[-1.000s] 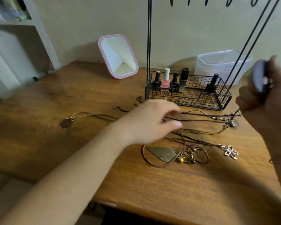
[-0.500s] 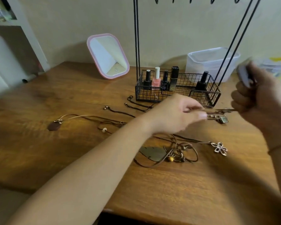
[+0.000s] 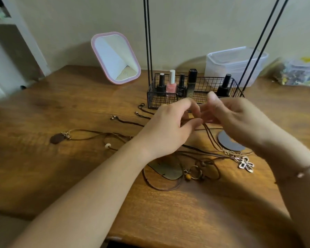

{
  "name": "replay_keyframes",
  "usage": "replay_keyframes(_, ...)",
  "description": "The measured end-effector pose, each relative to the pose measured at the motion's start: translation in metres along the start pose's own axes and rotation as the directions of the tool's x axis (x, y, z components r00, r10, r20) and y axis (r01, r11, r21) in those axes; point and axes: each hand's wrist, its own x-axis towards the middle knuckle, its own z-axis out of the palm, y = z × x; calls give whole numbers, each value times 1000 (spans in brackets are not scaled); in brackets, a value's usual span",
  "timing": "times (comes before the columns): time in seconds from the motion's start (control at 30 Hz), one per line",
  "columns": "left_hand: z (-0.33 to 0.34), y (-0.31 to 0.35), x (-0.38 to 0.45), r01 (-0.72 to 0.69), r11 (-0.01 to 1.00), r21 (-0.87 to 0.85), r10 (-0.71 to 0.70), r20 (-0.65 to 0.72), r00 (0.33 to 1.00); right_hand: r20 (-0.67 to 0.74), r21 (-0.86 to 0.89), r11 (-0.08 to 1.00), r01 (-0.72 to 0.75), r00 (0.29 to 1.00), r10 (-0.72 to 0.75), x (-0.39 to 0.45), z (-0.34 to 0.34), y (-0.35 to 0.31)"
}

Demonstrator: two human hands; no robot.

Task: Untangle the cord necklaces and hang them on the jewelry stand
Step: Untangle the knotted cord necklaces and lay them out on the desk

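Several brown cord necklaces (image 3: 208, 133) lie tangled on the wooden table (image 3: 79, 108). Among them are a flower pendant (image 3: 245, 164), a leaf pendant (image 3: 166, 170), a beaded ring (image 3: 195, 173) and a dark oval pendant (image 3: 56, 138) at the left. My left hand (image 3: 168, 129) and my right hand (image 3: 238, 120) meet fingertip to fingertip in front of the jewelry stand's wire basket (image 3: 156, 102). Both pinch a cord that runs down toward the flower pendant. The stand's black rods (image 3: 148, 51) rise out of view, so its hooks are hidden.
Nail polish bottles (image 3: 171, 84) stand in the basket. A grey oval object (image 3: 226, 143) lies on the table under my right hand. A pink-framed mirror (image 3: 115, 57) leans at the back, with a clear plastic tub (image 3: 234, 65) to the right and a shelf unit (image 3: 11, 42) far left.
My right hand has let go of the grey oval object, which now lies on the table, and has moved left to meet my left hand. Both now pinch a cord.
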Motion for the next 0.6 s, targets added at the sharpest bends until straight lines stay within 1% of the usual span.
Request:
replay_keyframes(0.03,0,1,-1,8,1000,-10,-9,-17,1000,99,132,991,-15,995,2,-1,6,-2)
replay_keyframes(0.07,0,1,-2,19,1000,-25,-19,-22,1000,144,181,983,-15,990,-11,-1,8,-1)
replay_keyframes(0.1,-2,1,-3,32,999,-41,-33,-16,999,139,153,988,-5,990,-17,-2,5,-2)
replay_keyframes(0.13,-4,0,-4,49,998,-45,-49,-2,999,83,85,996,14,996,-21,-1,0,-1)
replay_keyframes(0.2,-11,-5,-6,84,996,-7,-83,38,996,-131,-45,999,28,991,-34,3,-18,12)
replay_keyframes(0.23,-15,-7,-7,102,995,13,-103,52,993,-231,-36,999,-2,973,-6,4,-30,22)
replay_keyframes(0.3,-20,-11,-7,125,992,28,-126,52,991,-410,11,995,-97,907,93,8,-52,46)
replay_keyframes(0.33,-22,-12,-7,128,991,32,-130,46,990,-450,-9,986,-167,881,145,10,-60,59)
replay_keyframes(0.37,-22,-12,-6,122,992,33,-124,42,991,-459,-85,965,-249,869,184,12,-63,68)
replay_keyframes(0.4,-22,-12,-6,106,994,27,-107,42,993,-455,-195,935,-296,872,181,13,-62,72)
replay_keyframes(0.43,-22,-11,-6,82,997,15,-83,44,996,-453,-296,909,-294,881,138,13,-56,69)
replay_keyframes(0.47,-21,-10,-6,58,998,5,-58,44,997,-457,-337,909,-245,887,69,12,-47,61)
replay_keyframes(0.5,-19,-9,-6,34,999,-1,-34,40,999,-431,-299,943,-148,903,5,10,-34,48)
replay_keyframes(0.53,-18,-8,-7,10,1000,-6,-10,30,1000,-353,-160,987,-22,935,-36,7,-20,33)
replay_keyframes(0.57,-17,-7,-8,-5,1000,-11,5,16,1000,-216,37,997,73,974,-64,6,-7,19)
replay_keyframes(0.6,-16,-7,-8,-9,1000,-20,9,4,1000,-87,198,974,114,991,-99,5,5,11)
